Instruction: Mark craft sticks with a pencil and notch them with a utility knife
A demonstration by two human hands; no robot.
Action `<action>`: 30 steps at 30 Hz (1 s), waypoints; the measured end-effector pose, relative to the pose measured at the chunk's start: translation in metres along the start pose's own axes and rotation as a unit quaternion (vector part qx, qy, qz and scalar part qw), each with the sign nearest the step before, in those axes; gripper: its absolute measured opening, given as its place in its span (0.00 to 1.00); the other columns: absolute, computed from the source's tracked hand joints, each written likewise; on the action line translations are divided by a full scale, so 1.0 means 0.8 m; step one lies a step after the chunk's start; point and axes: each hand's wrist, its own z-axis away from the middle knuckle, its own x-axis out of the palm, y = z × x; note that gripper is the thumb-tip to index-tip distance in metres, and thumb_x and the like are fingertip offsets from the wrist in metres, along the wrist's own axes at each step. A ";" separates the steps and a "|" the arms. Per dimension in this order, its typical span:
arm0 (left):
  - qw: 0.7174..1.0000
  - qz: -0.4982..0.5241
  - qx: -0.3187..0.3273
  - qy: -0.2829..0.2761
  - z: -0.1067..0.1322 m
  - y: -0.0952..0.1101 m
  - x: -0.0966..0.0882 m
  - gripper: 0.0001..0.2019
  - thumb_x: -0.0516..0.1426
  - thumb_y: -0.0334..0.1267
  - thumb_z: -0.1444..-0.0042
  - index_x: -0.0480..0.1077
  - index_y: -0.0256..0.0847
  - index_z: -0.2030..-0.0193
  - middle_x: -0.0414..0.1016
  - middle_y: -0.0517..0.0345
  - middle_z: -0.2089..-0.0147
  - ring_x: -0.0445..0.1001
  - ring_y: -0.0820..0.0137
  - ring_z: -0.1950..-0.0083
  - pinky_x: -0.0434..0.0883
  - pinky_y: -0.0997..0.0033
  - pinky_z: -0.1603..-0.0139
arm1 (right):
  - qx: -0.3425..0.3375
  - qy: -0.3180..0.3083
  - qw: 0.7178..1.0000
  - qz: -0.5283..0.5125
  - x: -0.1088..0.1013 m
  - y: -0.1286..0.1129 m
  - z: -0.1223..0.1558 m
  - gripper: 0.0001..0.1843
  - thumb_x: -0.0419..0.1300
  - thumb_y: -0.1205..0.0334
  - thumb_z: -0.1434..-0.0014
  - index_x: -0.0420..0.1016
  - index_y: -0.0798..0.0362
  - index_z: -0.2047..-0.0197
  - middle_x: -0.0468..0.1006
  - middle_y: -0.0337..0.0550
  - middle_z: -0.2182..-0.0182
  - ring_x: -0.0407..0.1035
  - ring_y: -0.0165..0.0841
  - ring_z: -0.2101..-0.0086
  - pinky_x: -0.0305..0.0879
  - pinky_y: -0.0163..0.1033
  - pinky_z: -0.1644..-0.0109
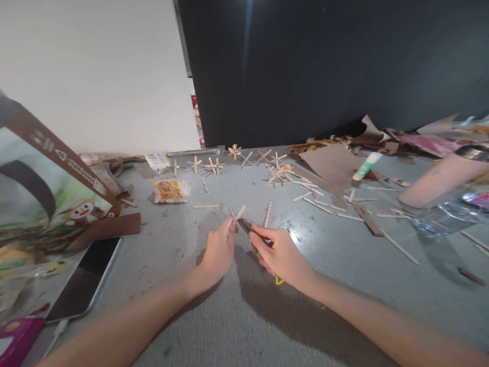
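My left hand (221,245) is closed in a pinch on small crossed wooden sticks (240,211), which stick up above the fingertips. Close beside it, my right hand (280,255) grips a dark brown flat strip (245,225), its tip at or near the crossed sticks. A pink-and-white striped rod (268,214) shows just beyond the right hand, its lower end hidden. Part of a yellow thing (279,280) peeks out beneath that hand. Ahead lies a single wooden stick (205,206). Several star-shaped stick pieces (212,166) stand farther back.
Loose sticks (317,205), brown cardboard (330,165) and a glue stick (367,166) lie to the right, near a pink tumbler (443,178) and a clear plastic bottle (439,218). On the left are a phone (84,279), a printed bag (57,178) and a yellow packet (171,191).
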 end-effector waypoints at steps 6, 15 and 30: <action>0.994 0.094 -0.046 -0.025 -0.007 0.000 0.005 0.25 0.48 0.63 0.34 0.63 0.43 0.70 0.52 0.70 0.82 0.51 0.76 0.81 0.52 0.75 0.79 | 0.052 -0.043 0.987 -0.143 0.001 -0.005 -0.002 0.17 0.63 0.45 0.37 0.72 0.51 0.64 0.68 0.33 0.75 0.54 0.21 0.86 0.50 0.31 0.88; 0.982 0.167 -0.070 -0.057 -0.011 0.002 0.004 0.26 0.50 0.64 0.35 0.61 0.43 0.69 0.51 0.72 0.83 0.47 0.78 0.82 0.51 0.77 0.81 | 0.085 -0.046 0.970 -0.222 0.002 -0.007 -0.003 0.21 0.68 0.43 0.44 0.70 0.52 0.69 0.70 0.35 0.74 0.55 0.20 0.84 0.47 0.29 0.87; 0.978 0.188 -0.070 -0.056 -0.010 0.004 0.005 0.25 0.52 0.64 0.36 0.61 0.43 0.68 0.51 0.71 0.83 0.48 0.78 0.82 0.51 0.77 0.81 | 0.130 -0.064 0.934 -0.325 0.003 -0.006 -0.005 0.16 0.71 0.50 0.45 0.72 0.53 0.67 0.72 0.36 0.75 0.49 0.18 0.84 0.41 0.29 0.86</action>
